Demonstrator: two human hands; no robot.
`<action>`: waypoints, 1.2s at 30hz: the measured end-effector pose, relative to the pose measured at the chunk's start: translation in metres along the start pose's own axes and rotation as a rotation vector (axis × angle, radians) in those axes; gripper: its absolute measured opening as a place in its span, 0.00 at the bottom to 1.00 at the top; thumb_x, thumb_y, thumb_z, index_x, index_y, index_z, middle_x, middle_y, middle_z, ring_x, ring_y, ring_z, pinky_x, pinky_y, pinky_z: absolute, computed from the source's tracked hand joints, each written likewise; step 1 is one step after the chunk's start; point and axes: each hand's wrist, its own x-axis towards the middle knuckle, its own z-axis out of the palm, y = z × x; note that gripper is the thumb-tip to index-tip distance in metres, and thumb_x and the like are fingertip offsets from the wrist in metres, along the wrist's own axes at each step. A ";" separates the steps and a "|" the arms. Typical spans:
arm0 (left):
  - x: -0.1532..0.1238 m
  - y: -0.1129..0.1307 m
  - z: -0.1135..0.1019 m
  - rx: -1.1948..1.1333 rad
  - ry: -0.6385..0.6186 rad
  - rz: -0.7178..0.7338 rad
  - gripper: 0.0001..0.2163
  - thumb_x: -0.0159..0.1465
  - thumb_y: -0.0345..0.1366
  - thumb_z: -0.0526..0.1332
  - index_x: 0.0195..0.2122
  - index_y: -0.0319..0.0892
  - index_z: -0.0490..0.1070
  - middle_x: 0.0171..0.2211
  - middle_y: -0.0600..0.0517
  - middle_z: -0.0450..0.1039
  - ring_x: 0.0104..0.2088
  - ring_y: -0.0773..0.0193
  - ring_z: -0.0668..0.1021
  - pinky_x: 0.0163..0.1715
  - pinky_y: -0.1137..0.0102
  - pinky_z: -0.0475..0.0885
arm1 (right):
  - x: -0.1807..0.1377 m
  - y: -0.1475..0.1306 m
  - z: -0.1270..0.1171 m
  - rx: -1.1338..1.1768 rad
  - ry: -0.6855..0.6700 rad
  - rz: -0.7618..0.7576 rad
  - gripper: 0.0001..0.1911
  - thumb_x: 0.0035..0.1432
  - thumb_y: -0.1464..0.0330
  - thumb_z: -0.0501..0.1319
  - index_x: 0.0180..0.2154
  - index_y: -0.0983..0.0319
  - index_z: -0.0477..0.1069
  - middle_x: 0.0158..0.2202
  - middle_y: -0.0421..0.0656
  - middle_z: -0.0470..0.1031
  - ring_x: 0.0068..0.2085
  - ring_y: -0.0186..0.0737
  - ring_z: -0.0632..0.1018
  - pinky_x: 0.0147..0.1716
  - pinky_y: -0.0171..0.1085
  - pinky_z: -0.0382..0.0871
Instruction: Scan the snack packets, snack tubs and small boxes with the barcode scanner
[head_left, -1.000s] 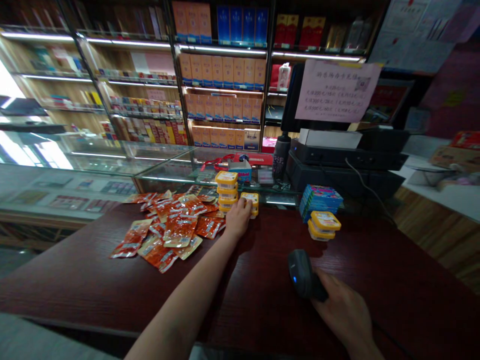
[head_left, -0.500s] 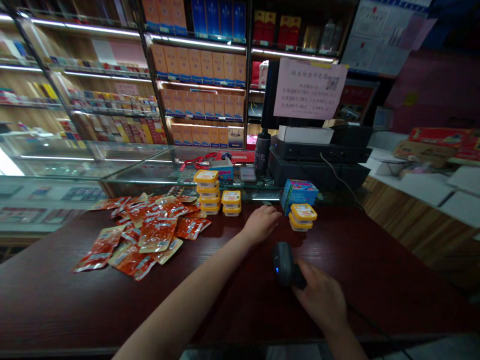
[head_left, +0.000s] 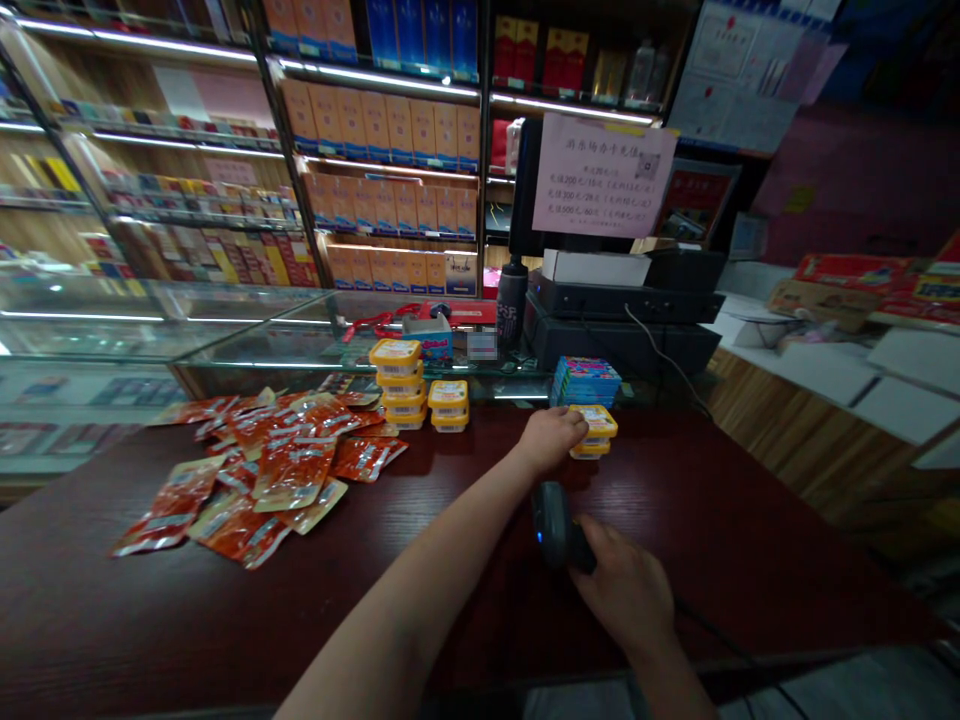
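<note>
My left hand (head_left: pixel 551 437) reaches across the dark red counter (head_left: pixel 750 520), its fingers curled on the top tub of a short stack of yellow tubs (head_left: pixel 600 428). My right hand (head_left: pixel 626 592) is nearer to me and grips a black barcode scanner (head_left: pixel 553 522) with a small blue light, which points toward that stack. To the left, a taller stack of yellow tubs (head_left: pixel 396 384) stands beside a lower stack of the same tubs (head_left: pixel 448 404). Several red snack packets (head_left: pixel 277 465) lie spread out further left.
A pile of blue packs (head_left: pixel 585 381) sits just behind the stack under my left hand. Behind it stands a black till (head_left: pixel 622 320) with a pink notice (head_left: pixel 600 175). A glass display case (head_left: pixel 225 335) runs along the back left, with stocked shelves (head_left: pixel 390 150) beyond it.
My left hand let go of the low stack of tubs by the tall one and moved right to the stack by the blue packs. My right hand with the scanner stayed put.
</note>
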 end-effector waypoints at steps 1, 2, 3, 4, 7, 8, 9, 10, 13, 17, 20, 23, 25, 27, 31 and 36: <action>-0.002 0.000 -0.001 0.009 -0.002 -0.005 0.12 0.66 0.32 0.52 0.47 0.40 0.70 0.46 0.44 0.73 0.45 0.59 0.76 0.40 0.68 0.73 | 0.000 0.000 0.001 0.006 0.003 0.000 0.18 0.54 0.70 0.61 0.48 0.56 0.68 0.40 0.40 0.78 0.39 0.42 0.79 0.36 0.37 0.66; -0.004 0.000 -0.004 0.013 -0.003 -0.016 0.12 0.66 0.32 0.52 0.47 0.40 0.69 0.46 0.43 0.73 0.43 0.61 0.76 0.39 0.69 0.73 | 0.000 0.001 0.001 0.010 0.009 -0.002 0.18 0.54 0.70 0.60 0.48 0.57 0.68 0.39 0.40 0.78 0.39 0.42 0.79 0.37 0.37 0.66; -0.007 -0.001 -0.006 0.014 -0.004 -0.034 0.11 0.66 0.32 0.52 0.48 0.40 0.69 0.46 0.43 0.72 0.41 0.61 0.77 0.38 0.69 0.73 | 0.000 0.001 0.002 0.011 0.017 -0.005 0.18 0.54 0.70 0.60 0.48 0.57 0.68 0.39 0.40 0.78 0.39 0.42 0.79 0.37 0.37 0.67; -0.010 -0.003 -0.009 0.009 -0.007 -0.058 0.11 0.67 0.32 0.52 0.48 0.40 0.68 0.46 0.44 0.72 0.40 0.61 0.77 0.37 0.69 0.73 | -0.001 0.002 0.004 0.012 0.025 -0.009 0.18 0.55 0.70 0.60 0.48 0.58 0.68 0.40 0.41 0.78 0.39 0.42 0.79 0.37 0.37 0.67; -0.029 -0.010 -0.020 -0.043 -0.009 -0.178 0.11 0.67 0.33 0.52 0.48 0.40 0.66 0.47 0.45 0.71 0.38 0.62 0.78 0.35 0.69 0.73 | -0.002 0.005 0.007 0.004 0.045 -0.024 0.18 0.55 0.71 0.59 0.49 0.59 0.68 0.40 0.42 0.78 0.39 0.42 0.79 0.38 0.37 0.67; -0.038 -0.013 -0.024 -0.072 0.004 -0.226 0.11 0.67 0.33 0.52 0.48 0.40 0.66 0.47 0.45 0.71 0.39 0.62 0.78 0.36 0.69 0.73 | -0.003 0.005 0.008 0.001 0.050 -0.029 0.18 0.55 0.71 0.59 0.49 0.59 0.68 0.40 0.42 0.78 0.39 0.42 0.79 0.37 0.37 0.67; -0.048 -0.017 -0.027 -0.100 0.022 -0.276 0.11 0.67 0.33 0.52 0.48 0.40 0.66 0.48 0.45 0.71 0.40 0.62 0.78 0.37 0.69 0.73 | -0.003 0.006 0.009 -0.002 0.054 -0.032 0.18 0.55 0.70 0.59 0.49 0.58 0.68 0.40 0.42 0.78 0.38 0.41 0.79 0.37 0.36 0.67; -0.059 -0.021 -0.029 -0.125 0.043 -0.323 0.11 0.67 0.33 0.51 0.48 0.40 0.66 0.49 0.46 0.70 0.41 0.62 0.78 0.38 0.69 0.73 | -0.003 0.006 0.009 -0.005 0.059 -0.037 0.17 0.56 0.70 0.59 0.48 0.58 0.68 0.39 0.42 0.78 0.38 0.41 0.79 0.36 0.36 0.66; -0.098 -0.033 -0.031 -0.168 0.085 -0.457 0.11 0.67 0.33 0.51 0.48 0.41 0.67 0.48 0.47 0.71 0.44 0.62 0.77 0.40 0.70 0.72 | -0.003 0.006 0.007 -0.004 0.065 -0.054 0.14 0.57 0.69 0.58 0.47 0.57 0.68 0.39 0.42 0.78 0.37 0.41 0.79 0.35 0.36 0.66; -0.144 -0.042 -0.024 -0.176 0.072 -0.619 0.11 0.65 0.32 0.53 0.47 0.42 0.68 0.46 0.47 0.73 0.42 0.62 0.78 0.40 0.70 0.71 | -0.001 0.002 0.001 0.011 0.048 -0.038 0.12 0.57 0.68 0.57 0.45 0.57 0.69 0.38 0.41 0.79 0.35 0.43 0.79 0.32 0.37 0.66; -0.163 -0.044 -0.018 -0.178 0.063 -0.686 0.10 0.65 0.31 0.53 0.46 0.41 0.69 0.48 0.47 0.72 0.42 0.62 0.78 0.41 0.70 0.71 | 0.003 -0.004 -0.007 0.099 0.019 -0.024 0.13 0.55 0.69 0.58 0.45 0.56 0.70 0.38 0.41 0.79 0.36 0.45 0.80 0.32 0.39 0.67; -0.169 -0.042 -0.014 -0.186 0.071 -0.737 0.09 0.65 0.31 0.52 0.45 0.41 0.69 0.47 0.48 0.73 0.43 0.62 0.77 0.41 0.71 0.70 | 0.006 -0.012 -0.018 0.316 -0.005 -0.002 0.17 0.52 0.67 0.60 0.47 0.55 0.69 0.41 0.41 0.79 0.39 0.46 0.80 0.36 0.39 0.69; -0.170 -0.041 -0.014 -0.186 0.073 -0.762 0.09 0.66 0.32 0.52 0.45 0.42 0.69 0.46 0.48 0.73 0.43 0.63 0.77 0.40 0.72 0.70 | 0.008 -0.019 -0.024 0.512 -0.047 -0.010 0.20 0.51 0.65 0.62 0.48 0.56 0.69 0.43 0.42 0.79 0.42 0.45 0.79 0.39 0.39 0.70; -0.171 -0.039 -0.015 -0.181 0.067 -0.778 0.09 0.66 0.33 0.52 0.45 0.42 0.69 0.46 0.49 0.73 0.42 0.63 0.77 0.38 0.72 0.69 | 0.010 -0.024 -0.027 0.687 -0.091 -0.020 0.21 0.50 0.63 0.63 0.47 0.58 0.70 0.44 0.44 0.79 0.43 0.44 0.79 0.42 0.39 0.70; -0.172 -0.035 -0.017 -0.196 0.067 -0.786 0.09 0.66 0.35 0.53 0.44 0.44 0.70 0.45 0.49 0.74 0.41 0.63 0.78 0.38 0.72 0.69 | 0.011 -0.030 -0.024 0.873 -0.074 0.015 0.23 0.47 0.60 0.65 0.46 0.62 0.72 0.43 0.47 0.79 0.44 0.47 0.78 0.45 0.42 0.70; -0.171 -0.034 -0.014 -0.223 0.112 -0.797 0.10 0.66 0.36 0.55 0.45 0.44 0.70 0.46 0.49 0.74 0.44 0.62 0.77 0.42 0.71 0.69 | 0.010 -0.030 -0.027 0.894 -0.115 0.025 0.22 0.47 0.60 0.65 0.45 0.63 0.72 0.43 0.47 0.79 0.44 0.47 0.78 0.44 0.40 0.71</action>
